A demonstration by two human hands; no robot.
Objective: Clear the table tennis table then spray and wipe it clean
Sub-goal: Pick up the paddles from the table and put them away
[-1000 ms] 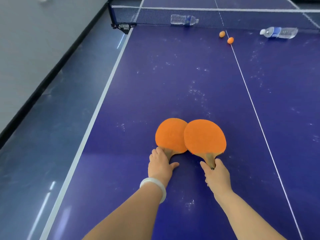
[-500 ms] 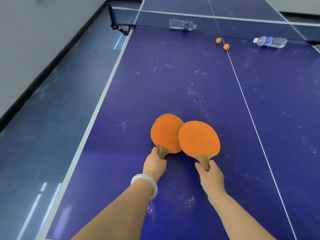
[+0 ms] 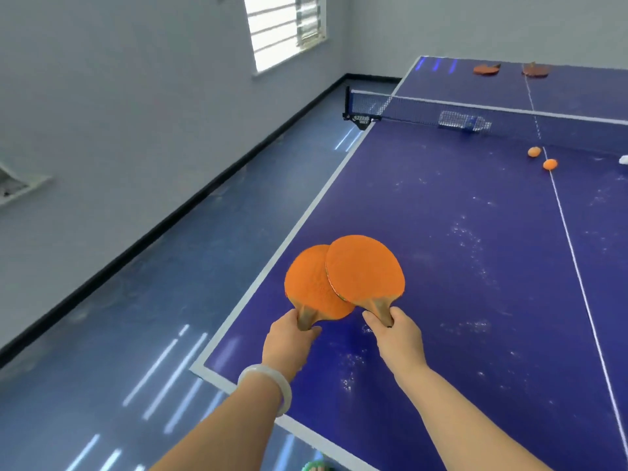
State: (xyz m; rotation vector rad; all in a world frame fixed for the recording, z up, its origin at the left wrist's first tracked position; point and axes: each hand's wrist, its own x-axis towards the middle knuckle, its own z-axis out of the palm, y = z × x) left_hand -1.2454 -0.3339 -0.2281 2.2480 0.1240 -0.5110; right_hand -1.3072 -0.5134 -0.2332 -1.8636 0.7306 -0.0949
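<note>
So, hands: we had our left hand [image 3: 289, 341] wrapped round the handle of the left paddle [image 3: 314, 283] and our right hand [image 3: 396, 338] pinching the handle of the right paddle [image 3: 365, 270], fingers curled tight on both.
Paddles: both were lifted over the near left corner of the table [image 3: 458, 266], well short of the net [image 3: 407, 108], right blade overlapping the left one.
Risk one: honestly the blades could've knocked together and twisted a handle loose, since the right grip looked low on the handle.
Leftovers: two orange balls [image 3: 542, 158] sat just in front of the net, a bottle [image 3: 464, 121] lay right behind it, two more paddles [image 3: 506, 69] far past it.
Risk two: we figured a table bump would've sent those balls rolling off.
Dust: white specks everywhere before the net; spraying round leftovers would've smeared it.
</note>
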